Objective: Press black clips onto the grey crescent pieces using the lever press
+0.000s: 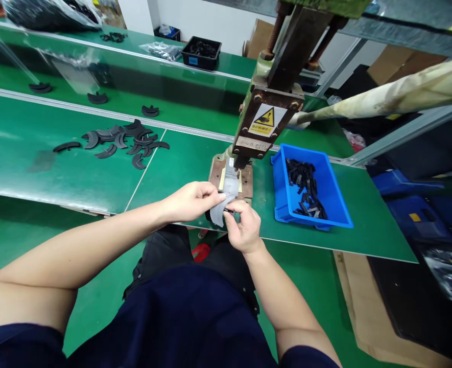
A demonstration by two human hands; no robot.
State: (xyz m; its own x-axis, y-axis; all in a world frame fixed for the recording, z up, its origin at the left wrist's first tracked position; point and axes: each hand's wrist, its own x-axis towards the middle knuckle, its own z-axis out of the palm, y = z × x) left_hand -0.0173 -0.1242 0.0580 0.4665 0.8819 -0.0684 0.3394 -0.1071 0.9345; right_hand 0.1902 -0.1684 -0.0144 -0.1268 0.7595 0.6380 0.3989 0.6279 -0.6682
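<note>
Both hands' grips, left hand [191, 201] and right hand [243, 227], pinch a curved, matte grey crescent piece [218, 212].

Small dark piece [229, 210] mostly hidden in the right hand [244, 226] grip; press [266, 120] top cut off.

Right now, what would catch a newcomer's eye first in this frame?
At centre, the left hand and right hand pinch a curved grey piece together at the table's near edge, just below a press bearing a yellow warning label. To the right sits a blue bin of small black parts; to the left, a scatter of black crescent pieces.
</note>
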